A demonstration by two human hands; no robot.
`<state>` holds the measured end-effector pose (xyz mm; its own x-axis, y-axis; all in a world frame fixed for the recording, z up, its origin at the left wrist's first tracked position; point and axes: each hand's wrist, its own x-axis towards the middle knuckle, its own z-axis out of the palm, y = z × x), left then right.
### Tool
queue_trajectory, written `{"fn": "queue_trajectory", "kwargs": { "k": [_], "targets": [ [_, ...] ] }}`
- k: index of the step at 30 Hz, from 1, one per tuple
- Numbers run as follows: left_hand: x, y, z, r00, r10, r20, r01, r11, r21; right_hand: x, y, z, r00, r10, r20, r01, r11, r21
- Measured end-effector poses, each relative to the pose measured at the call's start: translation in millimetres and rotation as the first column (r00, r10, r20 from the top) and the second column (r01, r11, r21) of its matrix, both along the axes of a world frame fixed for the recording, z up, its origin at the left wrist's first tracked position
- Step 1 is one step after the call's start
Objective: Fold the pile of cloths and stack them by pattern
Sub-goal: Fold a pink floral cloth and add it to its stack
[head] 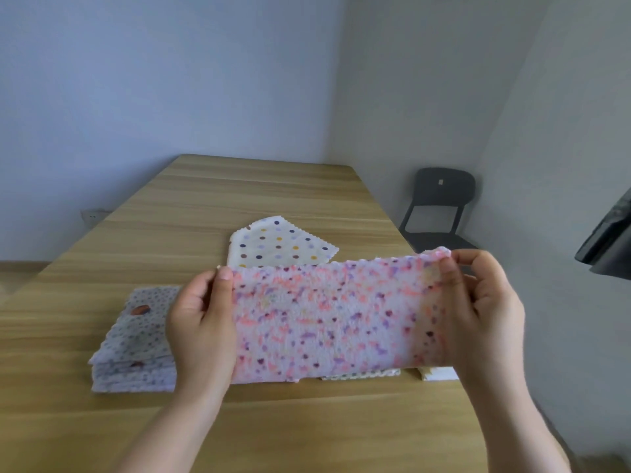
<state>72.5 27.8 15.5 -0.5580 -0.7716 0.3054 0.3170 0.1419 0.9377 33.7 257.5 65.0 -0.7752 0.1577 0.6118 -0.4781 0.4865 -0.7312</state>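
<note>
I hold a white cloth with pink and purple specks [336, 322] stretched upright above the wooden table [211, 196]. My left hand [201, 322] pinches its upper left corner and my right hand [478, 308] pinches its upper right corner. A stack of folded pale cloths with small dark dots [135, 346] lies on the table to the left. Behind the held cloth lies a cream cloth with large coloured polka dots [280, 244], partly hidden. Slivers of other cloths [438, 373] peek out below the held cloth at the right.
A dark chair [438, 206] stands beyond the table's right edge by the wall. A dark object [611, 240] juts in at the far right. A wall socket [92, 216] sits at the left.
</note>
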Motion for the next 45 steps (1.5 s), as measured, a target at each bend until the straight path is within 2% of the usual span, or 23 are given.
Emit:
{"fn": "queue_trajectory", "kwargs": {
  "k": [3,5,7,10,15,17,19,20,24,30,39,45],
  "targets": [
    [-1.9,-6.6,2.7,0.999,0.039,-0.007,-0.039,0.948,-0.317,-2.9,3.9,-7.2,0.999,-0.036,0.023,0.037,0.999,-0.016],
    [-2.2,-10.0,6.2,0.999,0.050,0.003,-0.045,0.908,-0.416,-4.8,4.0,-13.0,0.998,-0.053,0.047,0.054,0.998,-0.023],
    [-2.9,-12.0,8.5,0.999,0.042,0.026,-0.026,0.894,-0.448,-6.3,2.9,-17.7,0.995,-0.063,0.079,0.065,0.998,-0.023],
    [-4.8,-12.8,12.7,0.993,-0.003,0.120,0.053,0.908,-0.416,-7.6,2.5,-19.8,0.990,-0.074,0.121,0.078,0.996,-0.030],
    [-7.7,-14.3,15.7,0.966,-0.105,0.238,0.167,0.951,-0.261,-7.9,3.1,-13.8,0.981,-0.077,0.178,0.095,0.991,-0.097],
    [-8.8,-18.6,12.8,0.933,-0.227,0.280,0.264,0.959,-0.104,-7.1,2.7,-10.6,0.977,-0.069,0.203,0.095,0.988,-0.120],
    [-8.2,-19.6,11.2,0.887,-0.381,0.260,0.369,0.925,0.096,-4.5,1.1,-6.6,0.973,-0.032,0.230,0.066,0.988,-0.142],
    [-6.3,-17.7,11.2,0.879,-0.410,0.241,0.386,0.911,0.142,-2.7,-0.6,-4.6,0.971,0.000,0.239,0.038,0.987,-0.154],
    [-0.7,3.4,16.6,0.925,-0.334,0.182,0.317,0.941,0.116,7.8,-14.4,2.7,0.944,0.209,0.257,-0.144,0.957,-0.251],
    [7.8,21.8,17.8,0.896,-0.414,0.158,0.403,0.910,0.095,20.6,-44.2,-4.1,0.866,0.432,0.251,-0.363,0.889,-0.279],
    [16.1,23.8,24.6,0.859,-0.489,0.151,0.491,0.871,0.023,27.2,-68.3,-5.5,0.763,0.560,0.323,-0.456,0.821,-0.344],
    [18.2,20.6,25.3,0.858,-0.502,0.110,0.504,0.864,0.011,24.0,-70.6,-8.4,0.732,0.609,0.306,-0.520,0.789,-0.328]
  ]
}}
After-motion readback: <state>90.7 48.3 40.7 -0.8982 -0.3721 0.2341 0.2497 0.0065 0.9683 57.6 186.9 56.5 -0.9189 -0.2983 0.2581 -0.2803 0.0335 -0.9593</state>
